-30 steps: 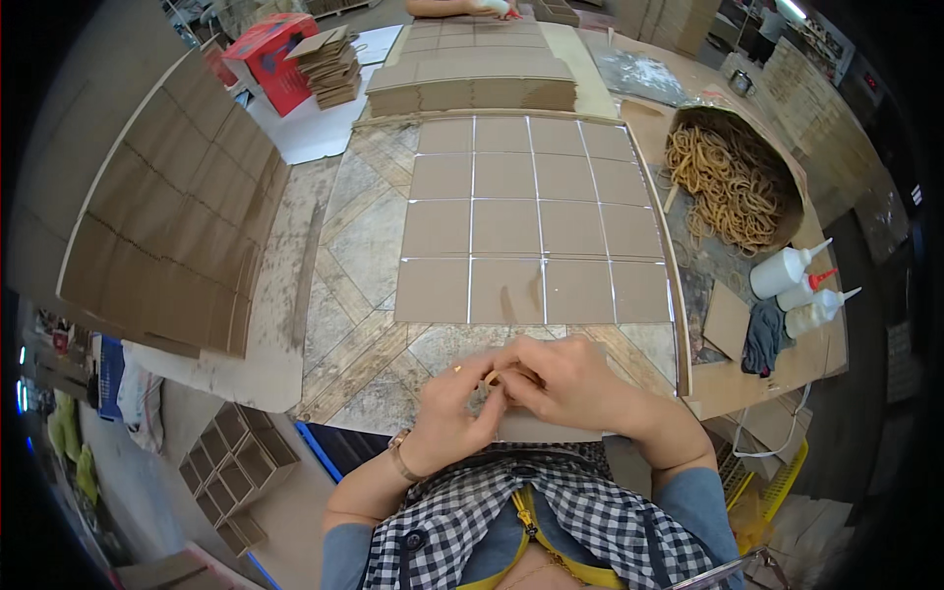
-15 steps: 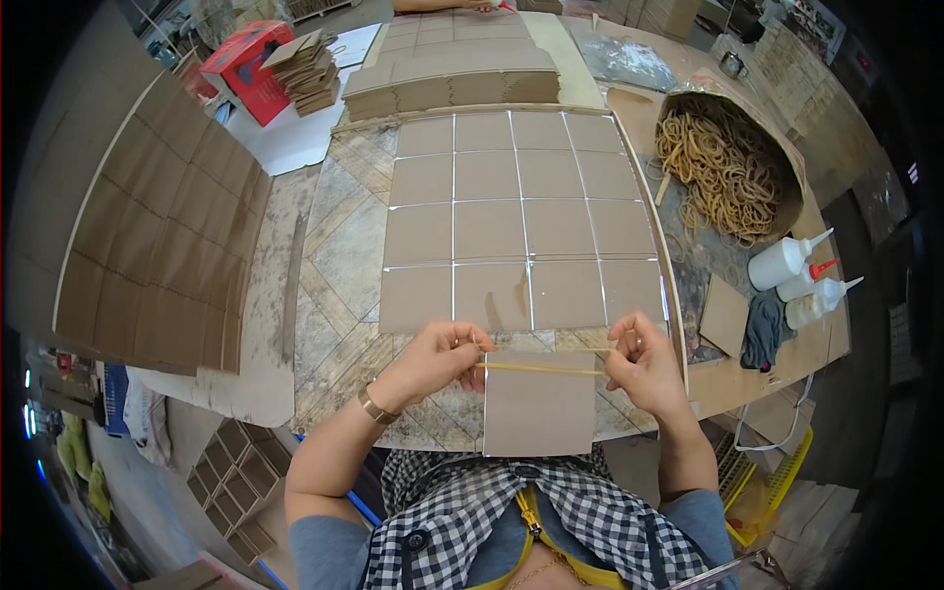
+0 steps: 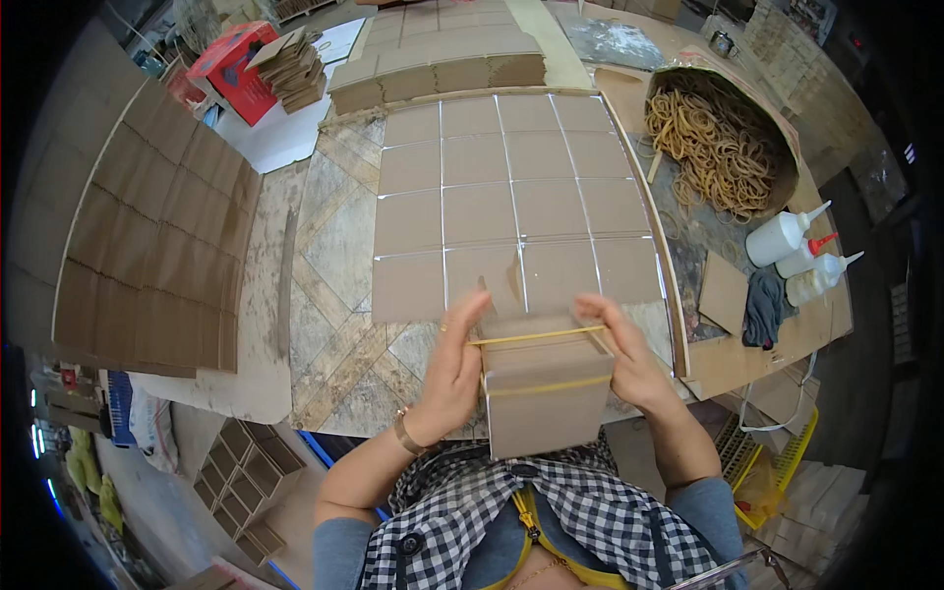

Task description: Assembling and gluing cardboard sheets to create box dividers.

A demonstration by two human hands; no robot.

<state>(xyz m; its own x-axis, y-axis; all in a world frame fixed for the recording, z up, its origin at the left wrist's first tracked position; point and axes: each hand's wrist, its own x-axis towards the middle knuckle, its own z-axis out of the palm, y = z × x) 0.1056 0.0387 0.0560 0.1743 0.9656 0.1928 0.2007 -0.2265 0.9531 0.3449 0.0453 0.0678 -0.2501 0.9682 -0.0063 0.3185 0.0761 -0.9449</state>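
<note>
A small brown cardboard box stands upright at the table's near edge, against my apron. Around it runs a yellow rubber band; one strand is stretched behind its top edge and the other crosses its near face. My left hand lies along the box's left side, fingers pointing away and blurred, at the band's left end. On the right side, my right hand has the band's other end at its fingers. Both hands flank the box and keep the band stretched. Beyond them lies a grid of flat cardboard pieces with white lines between.
At the right stand a sack of rubber bands, white squeeze bottles, a dark cloth and a loose cardboard square. Stacked cardboard lies at the back, a red box at the far left.
The band was stretched flat between pinching fingers across the box's top. Now one strand lies lower on the near face, and my hands have opened out along the box's sides.
</note>
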